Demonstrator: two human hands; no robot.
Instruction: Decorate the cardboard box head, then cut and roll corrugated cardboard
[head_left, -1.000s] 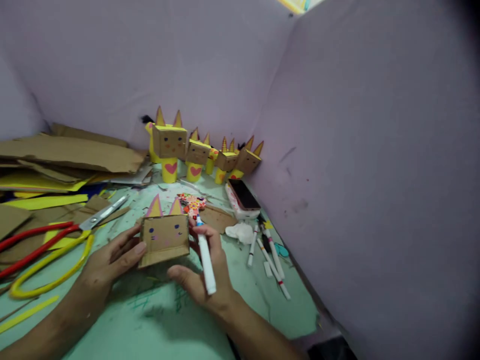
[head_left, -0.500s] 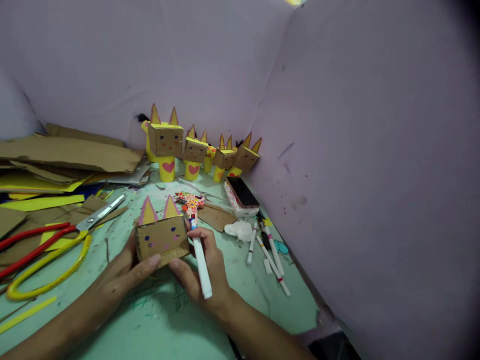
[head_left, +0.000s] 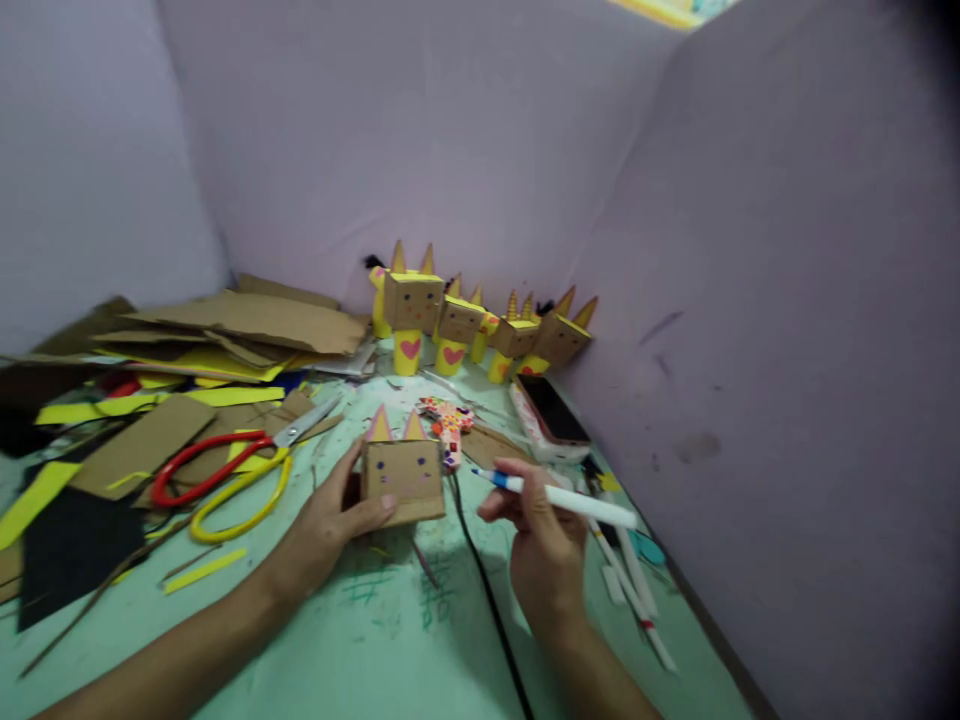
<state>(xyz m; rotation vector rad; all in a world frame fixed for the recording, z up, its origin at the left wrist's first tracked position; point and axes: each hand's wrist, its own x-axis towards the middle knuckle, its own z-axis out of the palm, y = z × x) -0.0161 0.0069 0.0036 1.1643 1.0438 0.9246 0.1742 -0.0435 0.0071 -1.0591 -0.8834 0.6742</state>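
Observation:
My left hand grips a small cardboard box head by its left side, thumb across the lower front. Two pointed pink-and-yellow ears rise from its top, and a face with blue eyes is drawn on the front. In my right hand is a white marker, uncapped, its blue tip pointing left. That tip is apart from the box. Behind the box lies a glue gun covered in a colourful pattern, its black cord running toward me.
Left are scissors with red and yellow handles, paper strips and stacked cardboard. Several box-headed figures stand along the back wall. To the right, a phone rests on a white box, near several loose markers.
My right hand has moved off the box to the right, and the marker has swung from steep to nearly level. My left hand still holds the box. The camera view has turned left.

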